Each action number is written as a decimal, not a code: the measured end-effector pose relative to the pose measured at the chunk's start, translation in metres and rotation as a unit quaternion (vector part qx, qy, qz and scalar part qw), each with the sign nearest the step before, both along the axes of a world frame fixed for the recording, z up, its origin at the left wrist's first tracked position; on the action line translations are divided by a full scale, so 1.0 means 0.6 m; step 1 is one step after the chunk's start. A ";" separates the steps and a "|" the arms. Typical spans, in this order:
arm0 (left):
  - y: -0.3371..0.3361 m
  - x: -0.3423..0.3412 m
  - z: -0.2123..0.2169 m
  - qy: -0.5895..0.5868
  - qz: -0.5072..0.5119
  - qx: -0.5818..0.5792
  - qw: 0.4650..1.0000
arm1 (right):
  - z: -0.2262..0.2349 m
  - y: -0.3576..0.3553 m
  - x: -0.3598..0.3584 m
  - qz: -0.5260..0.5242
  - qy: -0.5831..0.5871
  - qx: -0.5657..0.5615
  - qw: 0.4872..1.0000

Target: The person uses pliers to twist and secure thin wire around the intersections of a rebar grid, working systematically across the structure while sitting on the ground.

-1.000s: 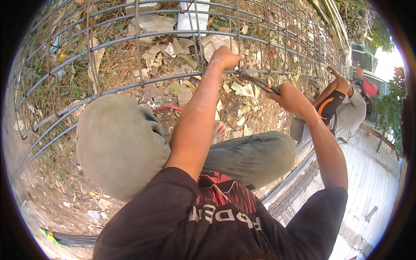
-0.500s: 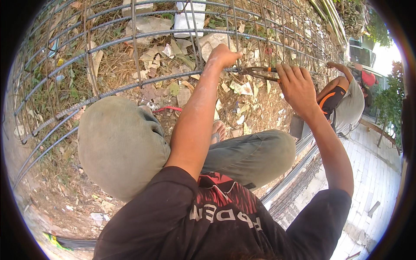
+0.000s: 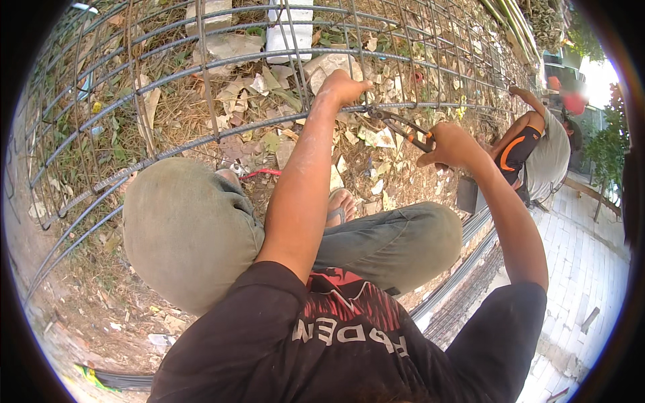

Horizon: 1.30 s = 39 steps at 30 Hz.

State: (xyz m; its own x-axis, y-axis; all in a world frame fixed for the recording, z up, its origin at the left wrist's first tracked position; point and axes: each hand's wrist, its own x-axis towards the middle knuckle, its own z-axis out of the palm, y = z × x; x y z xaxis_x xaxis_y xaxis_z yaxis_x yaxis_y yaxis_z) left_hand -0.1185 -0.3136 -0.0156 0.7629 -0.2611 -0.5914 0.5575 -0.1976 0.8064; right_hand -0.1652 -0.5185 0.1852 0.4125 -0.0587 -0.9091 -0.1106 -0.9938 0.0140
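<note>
My right hand (image 3: 457,145) is closed on the handles of a pair of pincers (image 3: 401,127) with black and orange grips. Their jaws meet the near steel bar of a rebar cage (image 3: 259,121), close to a crossing with a thin stirrup. My left hand (image 3: 344,88) is just left of the jaws, against the cage. Its fingers curl down out of sight and its thumb points right; what they grip, if anything, is hidden.
Dry grass, leaves and broken stone lie under the cage, with a white block (image 3: 289,37) beyond. My knees (image 3: 191,235) flank my left arm. Another person (image 3: 537,151) crouches at the right by the cage. Long bars (image 3: 453,258) lie beside white paving (image 3: 578,248).
The pincers' handles have swung down and toward me, so the tool now slants. My right hand has turned and lowered with them. My left hand is nearly still.
</note>
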 end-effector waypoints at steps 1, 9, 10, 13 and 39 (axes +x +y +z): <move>0.000 -0.003 0.003 -0.002 0.003 -0.004 1.000 | -0.005 -0.001 -0.020 0.175 -0.143 -0.059 0.972; 0.003 0.000 0.005 -0.019 0.005 0.011 1.000 | 0.005 0.009 -0.052 0.516 -0.558 0.077 0.645; 0.001 -0.002 0.005 -0.013 0.012 0.004 1.000 | 0.001 -0.003 -0.054 0.513 -0.561 0.077 0.645; 0.009 0.002 -0.017 -0.019 0.012 0.006 1.000 | -0.009 -0.019 -0.056 0.006 -0.206 0.117 0.972; -0.117 -0.070 0.233 -0.357 -0.012 -0.123 0.926 | -0.080 -0.153 -0.180 -0.248 -0.449 0.185 0.838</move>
